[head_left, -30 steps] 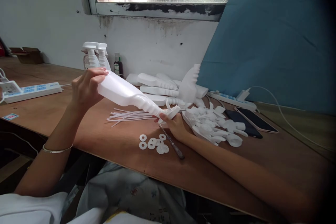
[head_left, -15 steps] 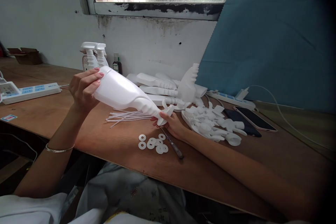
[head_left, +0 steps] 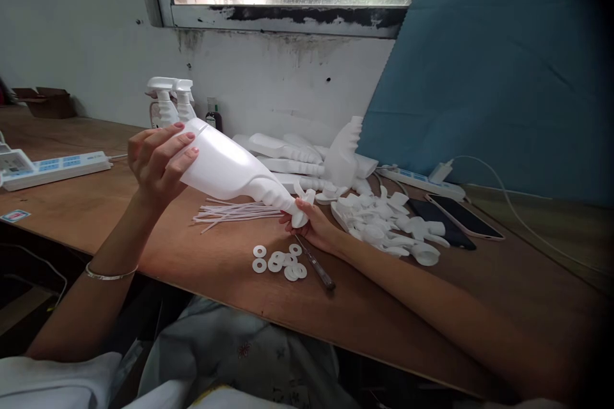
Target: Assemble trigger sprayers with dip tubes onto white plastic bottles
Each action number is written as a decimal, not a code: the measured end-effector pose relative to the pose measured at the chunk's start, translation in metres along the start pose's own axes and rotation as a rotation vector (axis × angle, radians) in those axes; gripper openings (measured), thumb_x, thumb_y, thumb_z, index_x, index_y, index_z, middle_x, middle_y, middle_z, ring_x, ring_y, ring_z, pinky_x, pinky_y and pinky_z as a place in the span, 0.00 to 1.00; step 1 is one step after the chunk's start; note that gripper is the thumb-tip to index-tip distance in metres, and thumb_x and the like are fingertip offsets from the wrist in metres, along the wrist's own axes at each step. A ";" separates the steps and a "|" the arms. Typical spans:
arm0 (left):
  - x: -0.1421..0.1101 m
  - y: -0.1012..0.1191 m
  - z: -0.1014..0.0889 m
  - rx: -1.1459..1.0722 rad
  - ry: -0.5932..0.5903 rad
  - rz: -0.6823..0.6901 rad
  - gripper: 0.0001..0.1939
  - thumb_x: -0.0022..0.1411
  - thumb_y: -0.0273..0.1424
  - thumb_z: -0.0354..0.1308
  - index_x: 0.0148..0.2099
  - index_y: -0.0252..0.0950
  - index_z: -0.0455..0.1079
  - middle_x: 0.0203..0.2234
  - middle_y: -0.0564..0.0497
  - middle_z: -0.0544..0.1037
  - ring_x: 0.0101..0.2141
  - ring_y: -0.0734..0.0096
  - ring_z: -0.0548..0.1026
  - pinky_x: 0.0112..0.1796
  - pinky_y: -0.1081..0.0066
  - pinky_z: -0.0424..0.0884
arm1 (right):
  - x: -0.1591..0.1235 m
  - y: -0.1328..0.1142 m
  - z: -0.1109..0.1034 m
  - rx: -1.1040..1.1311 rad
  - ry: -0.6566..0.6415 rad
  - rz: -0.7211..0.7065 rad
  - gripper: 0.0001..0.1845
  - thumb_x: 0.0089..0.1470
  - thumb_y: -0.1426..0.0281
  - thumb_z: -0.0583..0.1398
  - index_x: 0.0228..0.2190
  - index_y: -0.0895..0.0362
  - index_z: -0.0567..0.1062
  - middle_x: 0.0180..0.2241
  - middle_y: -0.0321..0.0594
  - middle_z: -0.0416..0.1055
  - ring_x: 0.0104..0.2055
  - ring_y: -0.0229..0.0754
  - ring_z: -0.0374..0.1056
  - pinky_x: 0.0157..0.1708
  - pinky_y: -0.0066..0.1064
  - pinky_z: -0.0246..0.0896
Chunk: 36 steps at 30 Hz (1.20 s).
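A white spray bottle (head_left: 223, 163) is tilted in the air, base up to the left, neck down to the right. My left hand (head_left: 160, 160) is closed around its base. At the neck end, my right hand (head_left: 311, 222) pinches a white trigger spray head (head_left: 304, 197); the join between head and neck is partly hidden by my fingers. Below my right hand a screwdriver (head_left: 317, 266) with a dark handle lies on the table. White ring washers (head_left: 275, 261) are spread beside it, and a bundle of thin white tubes (head_left: 235, 212) lies behind them.
Several white bottles (head_left: 288, 166) lie by the wall, with one standing bottle (head_left: 343, 150). A pile of spray heads (head_left: 384, 220) sits at right near a phone (head_left: 464, 217). Two bottles with spray heads (head_left: 175, 99) stand behind my left hand. Power strips (head_left: 62, 169) lie left and right.
My left hand has shifted slightly right with the bottle's base, and its fingers sit further over it. The spray head and bottle neck have turned a little in my right hand.
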State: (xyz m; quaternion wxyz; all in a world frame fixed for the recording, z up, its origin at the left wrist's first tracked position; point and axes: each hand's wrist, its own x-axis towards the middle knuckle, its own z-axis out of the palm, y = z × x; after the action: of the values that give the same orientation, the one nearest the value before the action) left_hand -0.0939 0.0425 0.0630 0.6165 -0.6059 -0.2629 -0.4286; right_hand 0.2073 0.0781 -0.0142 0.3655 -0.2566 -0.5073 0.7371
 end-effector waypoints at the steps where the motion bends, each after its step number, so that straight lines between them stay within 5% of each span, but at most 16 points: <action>1: 0.002 0.002 0.000 0.007 0.063 0.039 0.13 0.51 0.21 0.53 0.38 0.41 0.60 0.40 0.54 0.74 0.44 0.65 0.73 0.38 0.65 0.65 | 0.000 0.000 -0.001 0.007 -0.002 0.008 0.15 0.53 0.62 0.57 0.29 0.64 0.73 0.22 0.42 0.76 0.19 0.34 0.69 0.18 0.21 0.66; 3: 0.006 0.005 0.000 0.016 0.132 0.066 0.15 0.51 0.20 0.53 0.39 0.41 0.59 0.41 0.54 0.74 0.44 0.66 0.73 0.39 0.65 0.65 | 0.001 0.000 -0.001 0.023 -0.002 0.029 0.16 0.54 0.62 0.55 0.29 0.65 0.74 0.22 0.43 0.75 0.19 0.33 0.69 0.18 0.20 0.66; 6: 0.008 0.009 -0.001 0.037 0.083 0.041 0.15 0.51 0.20 0.54 0.40 0.41 0.60 0.40 0.54 0.74 0.44 0.66 0.73 0.39 0.65 0.65 | 0.002 -0.001 0.000 0.044 0.015 0.025 0.17 0.55 0.63 0.55 0.29 0.65 0.74 0.21 0.42 0.75 0.17 0.33 0.68 0.16 0.20 0.65; 13: 0.020 0.027 -0.003 -0.013 -0.584 -0.136 0.16 0.57 0.30 0.52 0.49 0.39 0.60 0.49 0.48 0.70 0.54 0.60 0.62 0.52 0.53 0.51 | 0.002 0.000 0.001 0.040 0.026 0.007 0.21 0.56 0.58 0.53 0.31 0.64 0.74 0.23 0.44 0.76 0.16 0.32 0.66 0.14 0.20 0.63; 16: 0.034 0.050 -0.005 -0.115 -0.752 -0.128 0.20 0.58 0.36 0.51 0.52 0.37 0.60 0.52 0.44 0.67 0.55 0.55 0.60 0.53 0.49 0.49 | 0.001 0.002 0.002 0.015 -0.026 -0.047 0.22 0.51 0.55 0.56 0.32 0.63 0.74 0.25 0.44 0.76 0.18 0.33 0.67 0.18 0.22 0.64; 19: 0.046 0.073 -0.007 -0.192 -0.890 -0.107 0.25 0.56 0.31 0.53 0.56 0.38 0.57 0.54 0.43 0.65 0.54 0.53 0.60 0.51 0.49 0.54 | 0.000 0.005 0.004 -0.046 -0.077 -0.092 0.23 0.47 0.53 0.59 0.30 0.63 0.75 0.26 0.45 0.76 0.20 0.33 0.67 0.22 0.24 0.65; 24: 0.051 0.093 -0.009 -0.233 -0.926 0.016 0.36 0.54 0.16 0.46 0.62 0.48 0.48 0.56 0.48 0.62 0.53 0.58 0.62 0.52 0.50 0.53 | -0.004 0.009 0.004 -0.224 -0.171 -0.159 0.22 0.47 0.55 0.60 0.27 0.64 0.76 0.28 0.46 0.76 0.23 0.34 0.66 0.26 0.26 0.63; 28: 0.049 0.090 -0.007 -0.207 -0.970 0.079 0.39 0.51 0.16 0.47 0.62 0.49 0.46 0.42 0.48 0.72 0.44 0.59 0.68 0.48 0.53 0.58 | -0.005 0.009 0.002 -0.276 -0.244 -0.164 0.33 0.47 0.45 0.52 0.29 0.64 0.76 0.28 0.48 0.75 0.26 0.38 0.68 0.26 0.28 0.61; 31: 0.048 0.078 -0.006 -0.198 -1.017 -0.003 0.39 0.49 0.20 0.50 0.62 0.46 0.47 0.37 0.47 0.72 0.39 0.58 0.69 0.40 0.59 0.63 | -0.006 0.008 0.004 -0.229 -0.243 -0.140 0.38 0.51 0.44 0.43 0.32 0.63 0.76 0.28 0.47 0.75 0.26 0.38 0.68 0.28 0.28 0.61; 36: 0.048 0.045 -0.013 -0.188 -0.936 -0.311 0.37 0.53 0.28 0.53 0.62 0.44 0.42 0.38 0.48 0.71 0.36 0.62 0.70 0.35 0.65 0.66 | -0.006 0.004 0.008 -0.192 -0.176 -0.147 0.33 0.54 0.48 0.46 0.29 0.62 0.77 0.26 0.46 0.75 0.26 0.38 0.68 0.27 0.28 0.59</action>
State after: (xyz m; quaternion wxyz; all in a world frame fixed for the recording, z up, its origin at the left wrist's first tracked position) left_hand -0.0346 0.0149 0.0788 0.3039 -0.7399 -0.5586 -0.2193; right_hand 0.2042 0.0676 -0.0148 0.3461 -0.1870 -0.6231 0.6760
